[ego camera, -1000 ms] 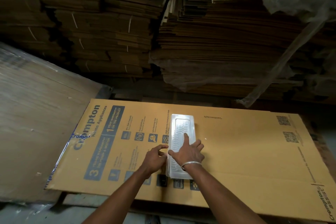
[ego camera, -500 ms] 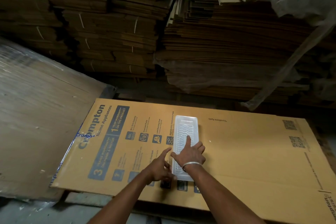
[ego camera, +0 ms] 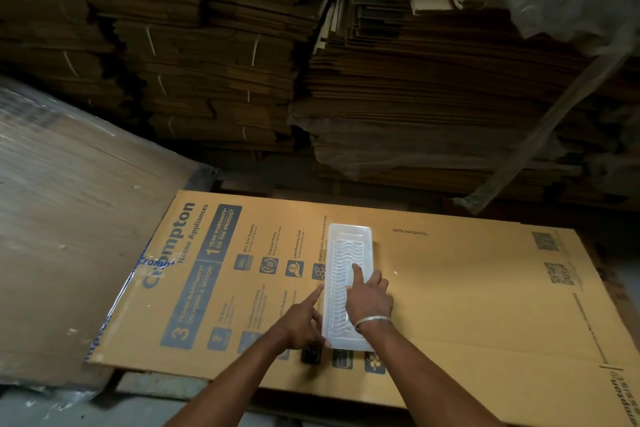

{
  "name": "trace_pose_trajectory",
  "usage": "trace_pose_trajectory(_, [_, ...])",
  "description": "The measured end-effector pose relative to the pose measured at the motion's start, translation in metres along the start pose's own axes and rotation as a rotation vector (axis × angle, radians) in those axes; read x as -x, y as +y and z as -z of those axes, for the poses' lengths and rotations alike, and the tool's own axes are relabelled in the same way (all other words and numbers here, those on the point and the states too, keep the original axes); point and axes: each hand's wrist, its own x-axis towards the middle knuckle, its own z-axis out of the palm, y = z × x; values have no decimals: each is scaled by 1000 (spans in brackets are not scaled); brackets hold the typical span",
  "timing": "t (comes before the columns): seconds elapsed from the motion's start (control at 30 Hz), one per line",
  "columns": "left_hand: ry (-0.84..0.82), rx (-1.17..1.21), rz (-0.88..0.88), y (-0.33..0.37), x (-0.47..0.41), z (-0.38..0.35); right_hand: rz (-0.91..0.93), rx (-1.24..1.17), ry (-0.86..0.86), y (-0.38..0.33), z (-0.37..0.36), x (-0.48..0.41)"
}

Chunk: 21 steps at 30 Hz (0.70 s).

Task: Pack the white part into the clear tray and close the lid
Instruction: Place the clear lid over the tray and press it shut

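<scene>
A long clear tray [ego camera: 348, 253] with a ribbed lid lies lengthwise on a flat printed cardboard sheet [ego camera: 450, 288]. The lid looks down on the tray; the white part inside shows only as a pale shape through the plastic. My right hand [ego camera: 369, 298] rests flat on the lid's near half, index finger stretched along it. My left hand [ego camera: 301, 321] is at the tray's near left edge, index finger pointing along that edge and touching it. Neither hand grips the tray.
Tall stacks of flattened cardboard [ego camera: 225, 55] fill the space behind the sheet. A plastic-wrapped board [ego camera: 69, 236] slopes at the left. Loose plastic film [ego camera: 554, 121] hangs at the upper right. A small dark object [ego camera: 310, 354] lies just below my left hand.
My left hand went from a curled grip at the tray's near left corner to an extended index finger along its left edge. My right hand stayed pressed on the lid.
</scene>
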Motion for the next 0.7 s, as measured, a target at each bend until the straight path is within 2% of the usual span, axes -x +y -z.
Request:
trace_pose_trajectory(0.13, [81,-206,-38,16,-4,4,61,1,-8,16,11,-12])
trace_pose_trajectory(0.3, [198,-464,-133,27,-3,9,220,-78,94,34,21,-40])
trace_pose_trajectory(0.43, [238,-642,-204,31,-3,12,311,-37,-24,43,33,-61])
trace_pose_trajectory(0.7, [219,-834,-268,51,-16,26,363,40,-125,38,52,-89])
